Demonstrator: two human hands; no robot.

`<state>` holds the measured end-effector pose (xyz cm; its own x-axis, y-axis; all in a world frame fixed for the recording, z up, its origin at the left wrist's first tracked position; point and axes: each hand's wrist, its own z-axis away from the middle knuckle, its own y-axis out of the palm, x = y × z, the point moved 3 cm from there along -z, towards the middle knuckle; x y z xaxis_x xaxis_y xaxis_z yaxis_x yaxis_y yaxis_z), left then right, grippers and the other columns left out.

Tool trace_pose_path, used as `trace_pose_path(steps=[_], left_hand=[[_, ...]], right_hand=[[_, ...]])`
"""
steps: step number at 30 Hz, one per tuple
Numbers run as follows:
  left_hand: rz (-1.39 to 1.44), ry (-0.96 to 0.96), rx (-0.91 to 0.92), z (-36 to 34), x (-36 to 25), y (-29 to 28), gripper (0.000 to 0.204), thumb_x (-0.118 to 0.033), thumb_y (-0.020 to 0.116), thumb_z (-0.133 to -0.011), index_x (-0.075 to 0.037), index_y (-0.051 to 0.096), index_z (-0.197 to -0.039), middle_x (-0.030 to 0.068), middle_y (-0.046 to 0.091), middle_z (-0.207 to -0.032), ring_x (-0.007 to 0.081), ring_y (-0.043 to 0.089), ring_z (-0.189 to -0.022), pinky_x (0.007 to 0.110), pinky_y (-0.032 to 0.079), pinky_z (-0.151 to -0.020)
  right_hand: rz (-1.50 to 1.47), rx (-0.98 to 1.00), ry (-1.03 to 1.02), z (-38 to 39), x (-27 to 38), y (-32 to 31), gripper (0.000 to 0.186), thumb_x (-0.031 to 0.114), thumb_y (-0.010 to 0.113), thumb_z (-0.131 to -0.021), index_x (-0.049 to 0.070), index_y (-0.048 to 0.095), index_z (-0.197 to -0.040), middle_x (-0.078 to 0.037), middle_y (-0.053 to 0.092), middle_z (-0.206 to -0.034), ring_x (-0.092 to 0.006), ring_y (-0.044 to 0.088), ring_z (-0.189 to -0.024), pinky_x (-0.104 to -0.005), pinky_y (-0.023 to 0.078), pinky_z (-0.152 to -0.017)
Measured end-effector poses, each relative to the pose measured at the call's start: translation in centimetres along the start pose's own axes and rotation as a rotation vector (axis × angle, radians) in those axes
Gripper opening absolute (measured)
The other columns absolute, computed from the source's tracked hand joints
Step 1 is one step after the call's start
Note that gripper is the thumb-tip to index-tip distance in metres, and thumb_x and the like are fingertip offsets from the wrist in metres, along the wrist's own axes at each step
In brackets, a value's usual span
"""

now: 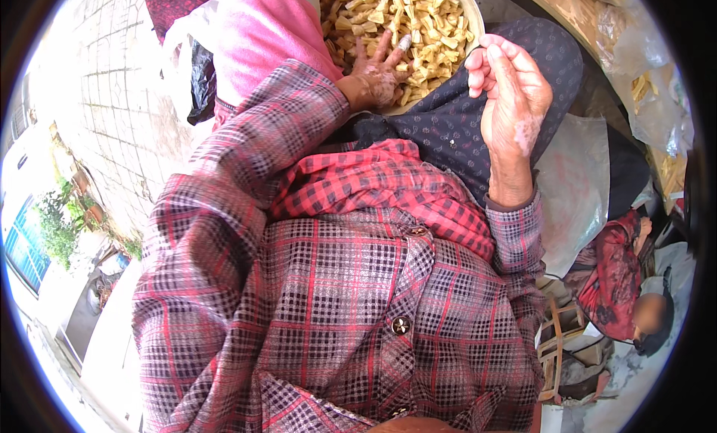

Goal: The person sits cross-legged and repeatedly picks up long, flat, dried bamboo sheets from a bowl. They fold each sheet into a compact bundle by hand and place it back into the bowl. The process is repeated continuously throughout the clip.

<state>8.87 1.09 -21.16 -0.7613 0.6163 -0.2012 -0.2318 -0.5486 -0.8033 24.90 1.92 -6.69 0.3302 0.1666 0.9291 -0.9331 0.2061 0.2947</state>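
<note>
A wide round container [475, 15] at the top centre is full of short, pale-yellow pieces [429, 22] with pinched middles and flared ends; their exact kind I cannot tell. My left hand [379, 76] lies on these pieces with its fingers spread, and a whitish wrap covers one fingertip. To the right of the container, my right hand [515, 97] is raised above my knee. Its thumb and forefinger meet in a pinch near the rim, and the other fingers curl inward. Whatever may be between those fingertips is too small to make out.
Pink cloth [272, 37] lies left of the container, beside a black plastic bag [202, 82]. Clear plastic sheeting [571, 187] is at my right. Farther right are a wooden crate-like frame [551, 351] and another person in red [612, 276]. Paving [112, 82] stretches left.
</note>
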Motion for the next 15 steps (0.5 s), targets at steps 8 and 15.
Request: trace_pose_path(steps=[8, 15], left_hand=[[0.036, 0.014, 0.010, -0.3, -0.1, 0.4, 0.072, -0.048, 0.059, -0.076, -0.020, 0.037, -0.139, 0.0145, 0.007, -0.153, 0.0502, -0.003, -0.137, 0.079, 0.017, -0.091], [0.035, 0.057, -0.076, 1.0, -1.5, -1.4, 0.057, -0.041, 0.058, -0.080, -0.024, 0.044, -0.133, 0.0142, 0.012, -0.151, 0.0553, 0.012, -0.132, 0.078, 0.032, -0.082]], right_hand=[[0.114, -0.031, -0.010, -0.2, -0.8, -0.4, 0.017, 0.007, 0.055, -0.092, -0.006, 0.060, -0.101, -0.010, 0.063, -0.076, -0.0105, 0.055, -0.057, -0.0210, 0.046, -0.050], [0.214, -0.032, -0.034, -0.6, -1.4, -0.1, 0.017, 0.009, 0.057, -0.091, -0.006, 0.059, -0.100, -0.009, 0.062, -0.074, -0.0109, 0.054, -0.055, -0.0212, 0.045, -0.049]])
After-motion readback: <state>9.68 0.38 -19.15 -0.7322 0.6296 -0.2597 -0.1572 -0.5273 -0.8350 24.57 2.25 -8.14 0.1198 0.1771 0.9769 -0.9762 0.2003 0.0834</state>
